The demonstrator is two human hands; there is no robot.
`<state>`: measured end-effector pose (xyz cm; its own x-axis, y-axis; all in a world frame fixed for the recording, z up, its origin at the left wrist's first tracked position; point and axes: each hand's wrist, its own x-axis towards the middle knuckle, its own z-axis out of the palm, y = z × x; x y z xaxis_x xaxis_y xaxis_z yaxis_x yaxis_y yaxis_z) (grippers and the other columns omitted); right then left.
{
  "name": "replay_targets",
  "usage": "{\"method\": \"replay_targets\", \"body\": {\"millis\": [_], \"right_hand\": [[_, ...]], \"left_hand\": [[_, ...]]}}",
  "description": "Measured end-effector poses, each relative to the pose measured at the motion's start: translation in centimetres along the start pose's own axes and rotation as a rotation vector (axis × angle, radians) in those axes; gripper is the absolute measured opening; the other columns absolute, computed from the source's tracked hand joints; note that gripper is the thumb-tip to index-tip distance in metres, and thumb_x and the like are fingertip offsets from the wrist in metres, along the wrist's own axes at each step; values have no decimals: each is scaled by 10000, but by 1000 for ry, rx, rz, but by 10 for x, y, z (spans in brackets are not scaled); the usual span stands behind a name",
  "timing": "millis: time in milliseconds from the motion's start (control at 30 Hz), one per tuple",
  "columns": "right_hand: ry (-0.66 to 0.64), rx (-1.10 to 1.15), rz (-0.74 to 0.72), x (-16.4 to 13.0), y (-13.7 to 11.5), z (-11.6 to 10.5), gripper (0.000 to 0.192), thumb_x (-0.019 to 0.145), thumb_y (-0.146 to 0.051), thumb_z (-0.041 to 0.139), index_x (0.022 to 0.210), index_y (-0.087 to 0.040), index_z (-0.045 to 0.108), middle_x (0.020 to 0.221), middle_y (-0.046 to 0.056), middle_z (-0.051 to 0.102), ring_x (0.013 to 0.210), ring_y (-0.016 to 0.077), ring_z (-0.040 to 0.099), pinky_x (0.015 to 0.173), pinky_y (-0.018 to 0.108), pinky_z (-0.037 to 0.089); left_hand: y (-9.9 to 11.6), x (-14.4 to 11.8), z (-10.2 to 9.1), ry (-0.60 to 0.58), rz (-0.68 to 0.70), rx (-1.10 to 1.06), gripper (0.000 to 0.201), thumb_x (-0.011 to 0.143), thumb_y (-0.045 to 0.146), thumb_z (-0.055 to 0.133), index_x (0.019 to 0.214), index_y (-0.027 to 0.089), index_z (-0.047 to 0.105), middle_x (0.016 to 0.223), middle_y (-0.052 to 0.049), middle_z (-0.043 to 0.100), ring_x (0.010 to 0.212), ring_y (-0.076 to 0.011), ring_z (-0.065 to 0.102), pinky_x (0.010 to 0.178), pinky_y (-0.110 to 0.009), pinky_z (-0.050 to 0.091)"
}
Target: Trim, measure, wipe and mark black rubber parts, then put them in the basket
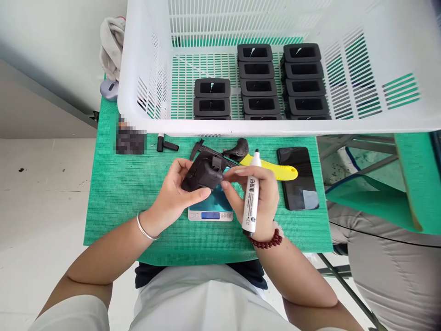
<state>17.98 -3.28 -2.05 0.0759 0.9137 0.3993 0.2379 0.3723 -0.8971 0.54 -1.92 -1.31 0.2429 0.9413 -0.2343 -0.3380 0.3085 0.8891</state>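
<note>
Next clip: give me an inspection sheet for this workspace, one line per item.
Surface: green mesh mat over a small table.
Job's things: black rubber part held above a digital scale; white marker; white basket with rows of matching black parts.
Clutter: phone, caliper, yellow-handled tool, marker cap, grey cloth.
Hands: left hand grips the black rubber part; right hand holds the white marker and touches the part with its fingertips.
Cables: nothing seen.
Surroundings: white floor, another person's grey-clad leg at right.
</note>
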Motion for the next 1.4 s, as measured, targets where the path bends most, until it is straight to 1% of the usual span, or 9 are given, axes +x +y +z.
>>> {"method": "replay_targets", "body": {"millis": [133, 300, 400, 733, 900, 1033, 1133, 1267, 1400], "right_hand": [[-26, 29, -27, -2, 1, -1, 300, 878, -124, 617, 1127, -279, 554, 969, 14, 692, 814, 179, 711, 706, 366, 615], [130, -93, -151, 0, 0, -7, 275, 977, -398, 477, 1172, -288, 637, 789, 9, 625, 661, 175, 619, 599, 358, 528], [122, -241, -125, -5, -1, -9, 206, 952, -326, 514, 1059, -269, 681, 751, -6, 637, 596, 143, 584, 564, 314, 490], [-11, -242, -58, -8, -9, -3, 52, 867, -219, 580, 917, -233, 585, 599, -59, 581, 463, 104, 544, 430, 244, 426], [42, -354, -85, -5, -9, -3, 20, 861, -215, 588, 863, -235, 589, 557, -70, 562, 442, 100, 526, 427, 240, 419], [132, -308, 17, -6, -1, -4, 90, 887, -232, 596, 973, -235, 624, 669, -46, 638, 549, 127, 610, 493, 262, 482], [26, -197, -5, -4, 0, -3, 226, 931, -223, 549, 1150, -252, 596, 871, -7, 719, 709, 142, 689, 629, 292, 564], [-127, -242, -120, 1, -6, 1, 191, 879, -155, 624, 1036, -261, 604, 871, -19, 724, 741, 137, 707, 658, 263, 575], [-33, -200, -51, 0, -3, 1, 231, 828, -115, 671, 976, -271, 586, 898, -24, 719, 797, 157, 712, 691, 289, 585]], "left_hand": [[-4, -1, 1, -2, -11, 110, 421, 720, 350, 827, 1003, 228, 540, 1007, -12, 602, 922, -144, 584, 764, -248, 489], [-4, 1, 5, 7, -57, -16, 454, 695, 356, 847, 968, 219, 511, 947, -9, 635, 875, -158, 639, 783, -305, 521], [-3, 2, 6, 34, -48, -63, 475, 652, 334, 877, 922, 212, 506, 936, 1, 637, 855, -147, 643, 780, -299, 526], [-4, 1, 8, 14, 28, -45, 456, 634, 302, 890, 874, 211, 513, 875, 26, 614, 795, -112, 589, 715, -249, 483], [-2, 2, 8, 22, 9, -27, 462, 634, 329, 889, 878, 215, 513, 883, 25, 616, 827, -126, 598, 746, -263, 487], [2, 2, 6, 51, 7, -71, 493, 634, 351, 886, 992, 231, 570, 970, 0, 651, 904, -155, 626, 806, -298, 515], [3, 2, 6, 61, -13, -123, 532, 628, 374, 886, 1055, 241, 596, 1020, -16, 677, 969, -184, 648, 870, -338, 526], [3, 1, 5, 40, -22, -123, 460, 606, 326, 901, 961, 224, 628, 956, -2, 700, 940, -180, 669, 877, -337, 535], [4, 1, 1, -22, -21, -71, 395, 660, 364, 864, 968, 214, 667, 969, -35, 719, 965, -221, 673, 861, -364, 545]]}}
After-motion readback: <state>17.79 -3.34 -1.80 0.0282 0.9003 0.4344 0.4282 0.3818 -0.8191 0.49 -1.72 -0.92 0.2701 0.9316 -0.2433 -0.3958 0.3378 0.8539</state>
